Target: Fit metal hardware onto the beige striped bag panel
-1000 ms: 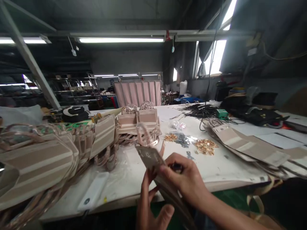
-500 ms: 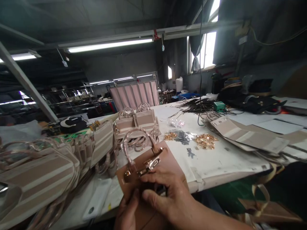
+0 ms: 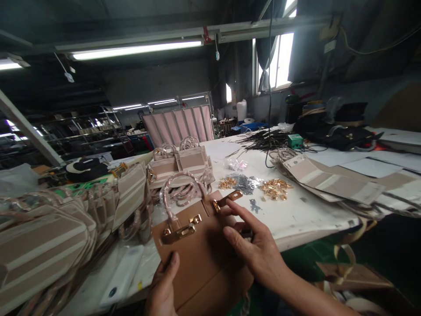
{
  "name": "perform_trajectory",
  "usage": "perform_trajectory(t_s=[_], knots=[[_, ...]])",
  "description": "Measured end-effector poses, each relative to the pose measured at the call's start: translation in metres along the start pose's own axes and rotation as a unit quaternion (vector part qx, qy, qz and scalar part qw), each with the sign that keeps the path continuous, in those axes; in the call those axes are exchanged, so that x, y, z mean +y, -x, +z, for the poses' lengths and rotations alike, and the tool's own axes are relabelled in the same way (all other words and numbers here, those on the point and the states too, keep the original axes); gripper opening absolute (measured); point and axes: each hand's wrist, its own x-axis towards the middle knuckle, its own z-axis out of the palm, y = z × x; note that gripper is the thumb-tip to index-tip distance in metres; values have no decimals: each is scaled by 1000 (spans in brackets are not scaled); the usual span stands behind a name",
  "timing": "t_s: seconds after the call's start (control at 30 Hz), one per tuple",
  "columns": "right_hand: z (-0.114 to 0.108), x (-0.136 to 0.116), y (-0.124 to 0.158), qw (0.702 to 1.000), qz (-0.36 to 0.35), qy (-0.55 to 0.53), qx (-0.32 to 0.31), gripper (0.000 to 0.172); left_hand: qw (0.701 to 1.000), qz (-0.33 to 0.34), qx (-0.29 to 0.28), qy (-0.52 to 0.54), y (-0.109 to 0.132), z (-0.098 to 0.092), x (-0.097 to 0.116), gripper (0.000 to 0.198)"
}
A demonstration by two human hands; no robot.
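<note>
A brown handbag (image 3: 204,259) with a wrapped loop handle (image 3: 179,184) is tilted up in front of me. My left hand (image 3: 164,281) grips its lower left side, thumb on the front. On the upper left of the bag sits a strap with a gold clasp (image 3: 187,228). Over at the upper right, a second strap with a gold plate (image 3: 233,196) sticks out past the bag's edge. My right hand (image 3: 256,245) has its fingertips at this strap, closed around it as far as I can see. A dark item, partly hidden, shows under the right palm; its kind is unclear.
Gold fittings (image 3: 276,189) and grey metal pieces (image 3: 245,184) lie in piles on the white table (image 3: 309,219). Beige bag pieces with wrapped handles (image 3: 46,245) crowd the left side. More flat beige panels (image 3: 335,182) lie at right, near a green box (image 3: 295,141).
My right hand has moved right, from the clasp to the strap at the bag's right side. That strap now points outward. My left hand has shifted left, uncovering more of the bag's front.
</note>
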Motion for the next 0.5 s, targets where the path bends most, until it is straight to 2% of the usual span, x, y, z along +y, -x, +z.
perform_trajectory(t_s=[0.1,0.23,0.4,0.5], knots=[[-1,4,5,1000,7,-7,9,50,1000,15,3,-18,-1,0,-2,68],[-1,6,9,999,9,-30,25,55,1000,-13,9,-15,-3,-1,-7,73],[-6,2,11,1000,14,-8,8,47,1000,12,0,22,0,4,-16,82],[-4,5,16,1000,-13,21,6,44,999,20,-16,35,4,10,-19,83]])
